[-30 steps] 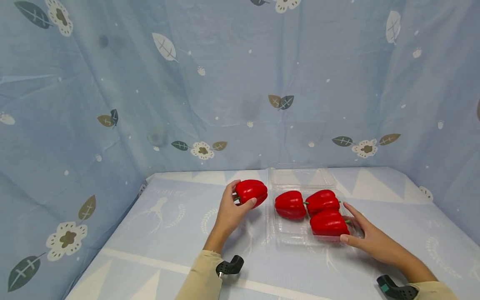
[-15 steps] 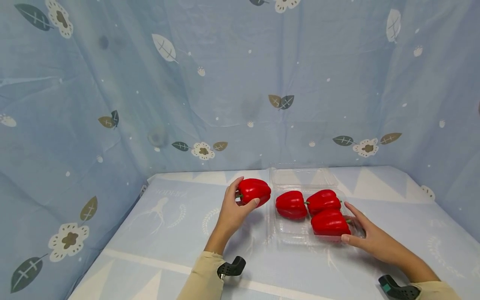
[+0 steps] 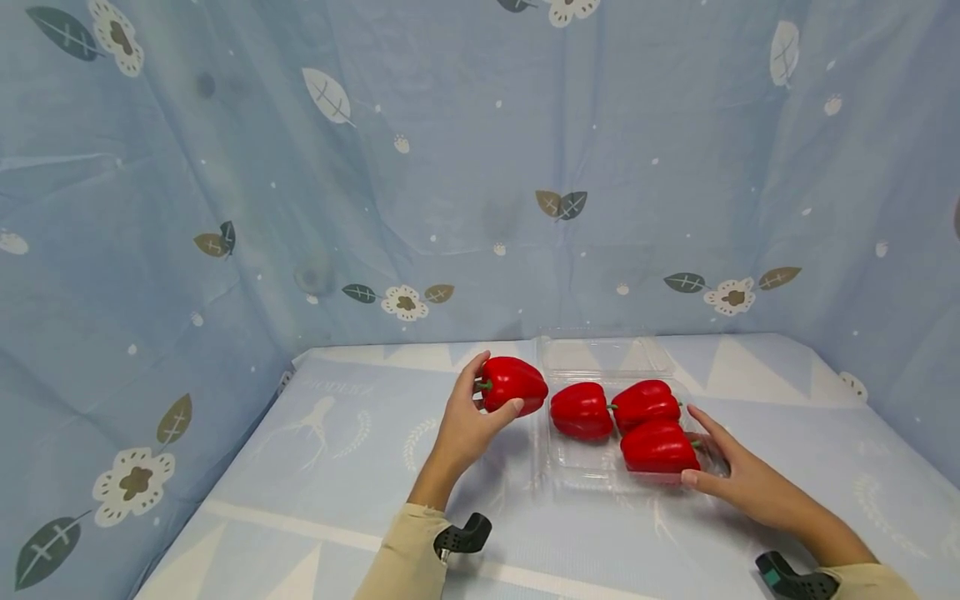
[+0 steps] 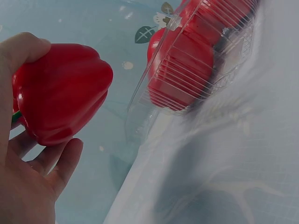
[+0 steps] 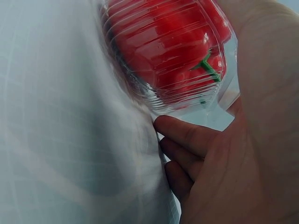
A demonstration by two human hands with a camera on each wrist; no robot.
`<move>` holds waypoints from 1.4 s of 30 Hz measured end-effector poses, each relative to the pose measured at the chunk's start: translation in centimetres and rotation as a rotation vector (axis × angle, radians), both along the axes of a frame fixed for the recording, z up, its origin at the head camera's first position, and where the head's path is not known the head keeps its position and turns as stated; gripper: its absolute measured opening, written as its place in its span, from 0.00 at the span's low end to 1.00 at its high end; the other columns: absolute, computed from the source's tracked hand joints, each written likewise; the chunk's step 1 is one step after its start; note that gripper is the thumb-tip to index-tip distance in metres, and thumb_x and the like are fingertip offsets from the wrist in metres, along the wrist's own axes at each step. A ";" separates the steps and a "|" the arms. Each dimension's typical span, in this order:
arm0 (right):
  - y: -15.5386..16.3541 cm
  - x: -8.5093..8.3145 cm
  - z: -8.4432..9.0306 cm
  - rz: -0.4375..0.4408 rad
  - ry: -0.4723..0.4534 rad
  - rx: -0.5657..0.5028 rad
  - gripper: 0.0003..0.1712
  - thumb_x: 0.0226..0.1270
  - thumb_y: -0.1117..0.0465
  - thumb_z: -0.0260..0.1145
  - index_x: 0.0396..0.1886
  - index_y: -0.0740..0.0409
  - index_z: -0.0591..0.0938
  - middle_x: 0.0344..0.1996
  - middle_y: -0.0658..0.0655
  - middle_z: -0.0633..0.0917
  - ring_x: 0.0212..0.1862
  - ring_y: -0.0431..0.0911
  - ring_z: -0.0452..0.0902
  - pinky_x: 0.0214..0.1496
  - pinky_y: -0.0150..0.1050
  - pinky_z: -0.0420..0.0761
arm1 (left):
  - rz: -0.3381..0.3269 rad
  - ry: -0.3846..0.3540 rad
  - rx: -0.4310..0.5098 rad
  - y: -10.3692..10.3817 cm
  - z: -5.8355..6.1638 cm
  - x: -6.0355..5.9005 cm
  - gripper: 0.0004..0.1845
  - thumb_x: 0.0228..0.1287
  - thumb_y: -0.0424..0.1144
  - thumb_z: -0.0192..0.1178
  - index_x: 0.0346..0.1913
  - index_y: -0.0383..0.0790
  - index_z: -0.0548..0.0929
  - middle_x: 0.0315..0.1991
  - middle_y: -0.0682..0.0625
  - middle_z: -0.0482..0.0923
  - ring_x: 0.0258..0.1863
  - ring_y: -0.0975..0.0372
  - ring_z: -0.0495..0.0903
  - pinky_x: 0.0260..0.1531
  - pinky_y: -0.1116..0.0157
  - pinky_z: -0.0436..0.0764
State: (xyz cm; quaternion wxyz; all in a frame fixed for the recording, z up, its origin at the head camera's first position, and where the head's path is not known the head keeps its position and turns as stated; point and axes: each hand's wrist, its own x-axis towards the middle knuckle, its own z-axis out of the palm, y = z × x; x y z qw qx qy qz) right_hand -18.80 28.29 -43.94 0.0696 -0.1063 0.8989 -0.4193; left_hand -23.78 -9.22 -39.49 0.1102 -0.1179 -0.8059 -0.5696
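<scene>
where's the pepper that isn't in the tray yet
In the head view the loose pepper is gripped in the left hand, just left of the clear tray and beside the nearest pepper inside it.

Three red bell peppers (image 3: 626, 421) lie in the clear plastic clamshell tray (image 3: 577, 471) on the tabletop (image 3: 337, 467). A fourth red bell pepper (image 3: 513, 385) sits just left of the tray, in the left hand (image 3: 465, 425); the right hand (image 3: 731, 475) is at the tray's right edge.

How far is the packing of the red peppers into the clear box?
Three red peppers already lie in the clear box. The left hand grips the fourth pepper just left of the box rim, above the table. The right hand steadies the box. The near-left spot is free; the lid is open.
</scene>
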 end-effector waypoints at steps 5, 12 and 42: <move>0.0 0.1 0.1 -0.009 -0.007 0.007 0.57 0.61 0.43 0.64 0.77 0.46 0.37 0.67 0.76 0.60 0.66 0.72 0.54 0.52 0.70 0.68 | -0.015 -0.018 -0.015 0.3 0.1 0.2 0.45 0.48 0.55 0.71 0.69 0.62 0.60 0.61 0.57 0.67 0.56 0.58 0.69 0.44 0.59 0.81; 0.2 0.1 0.1 -0.002 -0.004 -0.002 0.56 0.62 0.44 0.64 0.76 0.46 0.37 0.67 0.76 0.59 0.66 0.72 0.54 0.52 0.70 0.68 | -0.036 -0.048 0.002 0.5 0.4 0.4 0.45 0.46 0.58 0.72 0.68 0.60 0.63 0.60 0.56 0.69 0.54 0.52 0.71 0.40 0.60 0.82; 0.2 0.2 0.2 0.032 0.014 -0.037 0.53 0.65 0.47 0.62 0.76 0.44 0.37 0.67 0.75 0.58 0.67 0.72 0.52 0.54 0.68 0.68 | -0.088 -0.041 -0.020 2.2 0.6 1.5 0.42 0.48 0.55 0.72 0.67 0.65 0.65 0.63 0.59 0.66 0.58 0.57 0.68 0.43 0.60 0.82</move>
